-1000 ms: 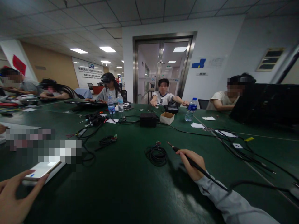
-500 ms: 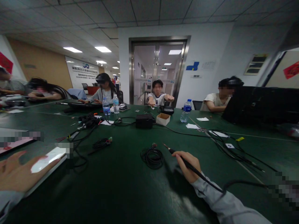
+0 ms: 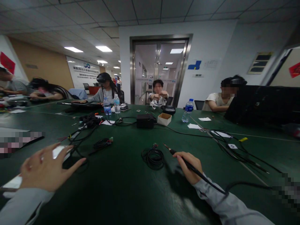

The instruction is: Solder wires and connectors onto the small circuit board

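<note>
My right hand (image 3: 190, 167) rests on the green table (image 3: 122, 187), fingers closed around a black pen-like soldering iron (image 3: 174, 152) whose tip points up and left toward a coil of black wire (image 3: 153, 157). Its black cord runs back over my grey sleeve. My left hand (image 3: 45, 168) hovers at the lower left with fingers spread, over a white phone (image 3: 14, 182) lying on the table. It holds nothing.
Black cables (image 3: 236, 150) cross the table on the right, with more wires and a small connector (image 3: 103, 143) on the left. A black box (image 3: 145, 121), a cardboard box (image 3: 164, 118) and water bottles (image 3: 187, 110) stand mid-table. Several people sit around the far edge.
My left hand has moved right and up across the phone, its fingers spreading. My right hand has stayed put with the soldering iron. The view has shifted slightly.
</note>
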A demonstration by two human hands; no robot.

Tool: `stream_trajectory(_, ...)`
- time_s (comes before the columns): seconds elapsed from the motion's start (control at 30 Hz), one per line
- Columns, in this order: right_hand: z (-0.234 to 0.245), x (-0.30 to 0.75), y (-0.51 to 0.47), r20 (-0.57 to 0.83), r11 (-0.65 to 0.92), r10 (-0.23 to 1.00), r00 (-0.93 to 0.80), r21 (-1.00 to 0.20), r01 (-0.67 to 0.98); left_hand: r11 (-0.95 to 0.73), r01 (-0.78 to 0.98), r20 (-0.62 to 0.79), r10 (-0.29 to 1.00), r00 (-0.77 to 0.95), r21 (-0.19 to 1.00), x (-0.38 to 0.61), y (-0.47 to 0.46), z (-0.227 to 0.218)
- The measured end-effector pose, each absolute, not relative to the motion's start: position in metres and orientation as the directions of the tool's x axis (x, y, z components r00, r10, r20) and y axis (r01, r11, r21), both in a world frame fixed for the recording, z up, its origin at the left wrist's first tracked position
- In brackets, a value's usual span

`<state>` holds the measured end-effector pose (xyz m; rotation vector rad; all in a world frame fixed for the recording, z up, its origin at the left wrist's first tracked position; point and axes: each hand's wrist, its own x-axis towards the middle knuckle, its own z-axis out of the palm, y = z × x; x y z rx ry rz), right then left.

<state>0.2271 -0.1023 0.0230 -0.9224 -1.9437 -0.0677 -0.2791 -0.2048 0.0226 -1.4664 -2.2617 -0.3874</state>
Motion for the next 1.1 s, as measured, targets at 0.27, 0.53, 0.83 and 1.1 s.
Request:
stream_trajectory(0.27, 0.022, 0.227, -0.101, 0.773, 0.711, 0.577, -0.264, -0.316, 0.627, -0.119, 0.993, 0.372, 0.921, 0.115, -0.011, -0.096, -0.141, 0.052)
stream_trajectory(0.53, 0.023, 0.227, -0.101, 0.76, 0.701, 0.595, -0.262, -0.331, 0.631, -0.174, 0.885, 0.082, 0.985, 0.153, 0.432, -0.005, -0.052, 0.032)
stream_trajectory(0.83, 0.023, 0.221, -0.099, 0.733, 0.741, 0.585, -0.346, -0.311, 0.595, -0.137, 0.86, 0.137, 0.987, 0.078, 0.492, 0.014, -0.046, 0.009)
stream_trajectory(1.1, 0.019, 0.222, -0.096, 0.748, 0.746, 0.568, -0.344, -0.292, 0.598, -0.057, 0.856, 0.1, 0.995, 0.006, 0.514, 0.021, -0.037, 0.019)
